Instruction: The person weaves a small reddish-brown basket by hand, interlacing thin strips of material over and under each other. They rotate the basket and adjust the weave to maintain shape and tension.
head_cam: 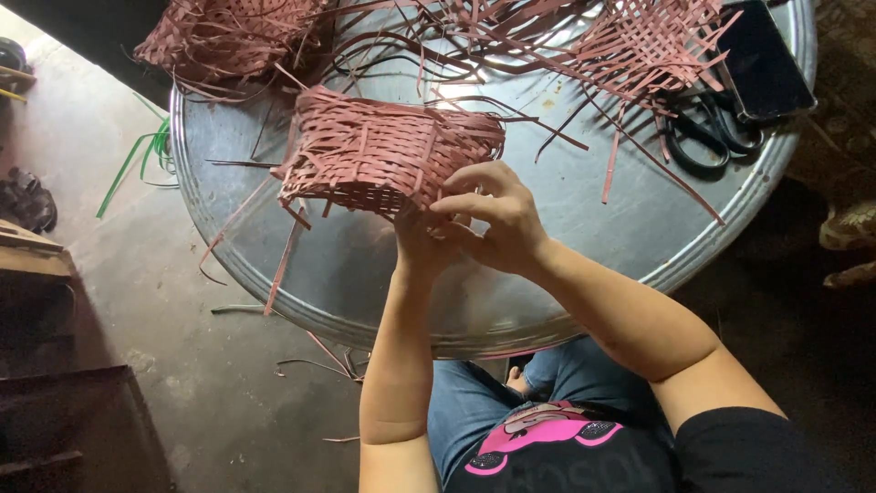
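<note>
**Both hands pinch the rim of a half-woven basket**

The right hand (497, 215) curls its fingers nearly together, pinching a strip at the near edge of the reddish woven basket (383, 151). The left hand (422, 242) sits just beneath it, partly hidden, pressed against the same edge; how far its fingers close I cannot tell. The basket lies on its side on the round metal bench (566, 274), loose strip ends sticking out all round. It looks light, springy and easily bent, so the woven wall near the rim seems the surest hold, not the free ends. Farther out lie flat woven mats (648, 41), black scissors (707, 137) and a dark phone (762, 59).
</note>
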